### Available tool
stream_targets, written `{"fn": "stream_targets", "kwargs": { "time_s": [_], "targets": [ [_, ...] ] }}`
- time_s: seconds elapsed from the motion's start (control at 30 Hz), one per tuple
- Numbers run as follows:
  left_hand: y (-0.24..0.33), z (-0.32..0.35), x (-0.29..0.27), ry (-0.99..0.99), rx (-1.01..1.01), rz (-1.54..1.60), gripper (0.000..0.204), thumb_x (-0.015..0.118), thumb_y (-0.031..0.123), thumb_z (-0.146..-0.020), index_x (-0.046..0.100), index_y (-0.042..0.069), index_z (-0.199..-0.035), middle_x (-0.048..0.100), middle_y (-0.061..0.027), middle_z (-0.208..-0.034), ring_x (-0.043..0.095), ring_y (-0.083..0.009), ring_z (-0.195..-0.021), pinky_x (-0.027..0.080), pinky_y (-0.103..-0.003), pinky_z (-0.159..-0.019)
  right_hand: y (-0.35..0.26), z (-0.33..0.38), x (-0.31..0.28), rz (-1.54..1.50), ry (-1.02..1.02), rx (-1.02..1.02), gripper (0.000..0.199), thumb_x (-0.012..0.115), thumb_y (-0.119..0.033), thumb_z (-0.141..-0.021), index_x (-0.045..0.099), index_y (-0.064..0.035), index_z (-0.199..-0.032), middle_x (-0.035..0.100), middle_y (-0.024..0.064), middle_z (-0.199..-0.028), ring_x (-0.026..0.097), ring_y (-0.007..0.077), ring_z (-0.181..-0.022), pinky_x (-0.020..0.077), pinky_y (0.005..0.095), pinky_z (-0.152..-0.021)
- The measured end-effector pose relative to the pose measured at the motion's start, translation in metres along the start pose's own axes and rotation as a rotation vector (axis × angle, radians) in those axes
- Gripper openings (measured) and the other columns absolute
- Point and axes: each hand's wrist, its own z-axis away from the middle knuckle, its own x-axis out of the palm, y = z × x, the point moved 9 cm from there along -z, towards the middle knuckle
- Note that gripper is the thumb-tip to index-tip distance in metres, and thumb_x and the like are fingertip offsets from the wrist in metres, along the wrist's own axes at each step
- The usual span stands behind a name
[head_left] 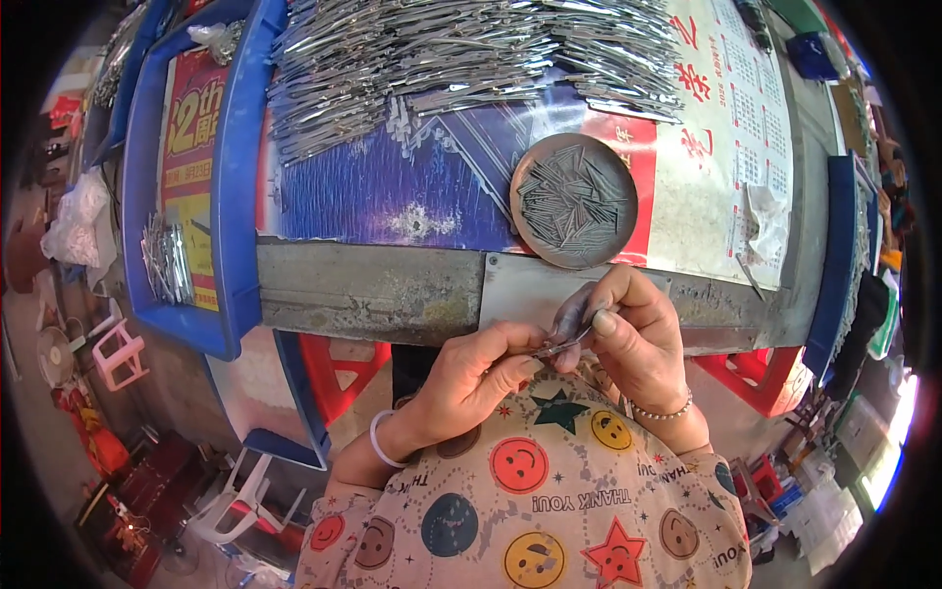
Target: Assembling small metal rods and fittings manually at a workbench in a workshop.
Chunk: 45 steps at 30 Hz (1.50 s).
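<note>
The worktop (373, 290) fills the upper half of the view, its grey metal front edge running across the middle, and its surface is covered with printed posters and a calendar sheet in blue, red and white. At twelve o'clock a broad heap of thin shiny metal strips (461, 59) spreads over the worktop, the strips lying in rough rows. At nine o'clock a blue plastic tray (231, 177) stands along the left side of the worktop, with a small bunch of the same strips (167, 260) lying in it. Around it at the far left are a white plastic bag (78, 221) and a pink stool (123, 353) on the floor. At six o'clock is the person's lap, clothed in fabric printed with smiley faces and stars (540, 501). At one o'clock from the hands, just beyond the worktop's front edge, sits a round brownish metal dish (574, 201) holding a loose pile of small thin pins (569, 201).

Both hands meet near the centre, just below the worktop edge. The left hand (471, 378), wearing a white bangle, pinches a small metal piece (561, 344) between thumb and fingertips. The right hand (633, 339), wearing a beaded bracelet, is closed on the same piece from the other side, its thumb pressing on top and its fingertips darkened with grime.
</note>
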Motion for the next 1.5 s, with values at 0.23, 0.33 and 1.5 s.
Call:
{"fn": "stream_targets", "kwargs": {
  "time_s": [0.23, 0.33, 1.5],
  "targets": [
    [0.014, 0.005, -0.015, 0.167, 0.195, -0.169, 0.011, 0.058, -0.002, -0.091, 0.058, -0.002, -0.102, 0.061, -0.0090, -0.094, 0.061, -0.0120, -0.080, 0.049, -0.024, -0.069, 0.001, -0.002, 0.003, 0.033, -0.016, -0.056, 0.010, 0.049, -0.009, -0.098, 0.045, -0.0001, -0.095, 0.058, 0.0122, -0.095, 0.063, 0.0158, -0.085, 0.0520, 0.0295, -0.077],
    [0.018, 0.011, -0.023, 0.300, 0.273, -0.226, 0.017, 0.066, -0.006, -0.082, 0.062, 0.000, -0.097, 0.062, -0.0093, -0.085, 0.063, -0.0155, -0.072, 0.051, -0.025, -0.062, 0.004, -0.001, 0.004, 0.084, -0.007, -0.047, 0.011, 0.051, -0.010, -0.097, 0.045, -0.0002, -0.095, 0.059, 0.0115, -0.094, 0.063, 0.0148, -0.083, 0.0519, 0.0274, -0.074],
    [0.038, 0.037, -0.030, 0.466, 0.404, -0.578, 0.021, 0.073, -0.005, -0.076, 0.064, 0.000, -0.095, 0.062, -0.0112, -0.082, 0.061, -0.0180, -0.064, 0.048, -0.027, -0.053, 0.010, 0.003, 0.018, 0.481, 0.057, -0.155, 0.005, 0.052, 0.000, -0.094, 0.051, 0.0039, -0.090, 0.063, 0.0099, -0.088, 0.066, 0.0118, -0.076, 0.0533, 0.0233, -0.064]
  ]
}}
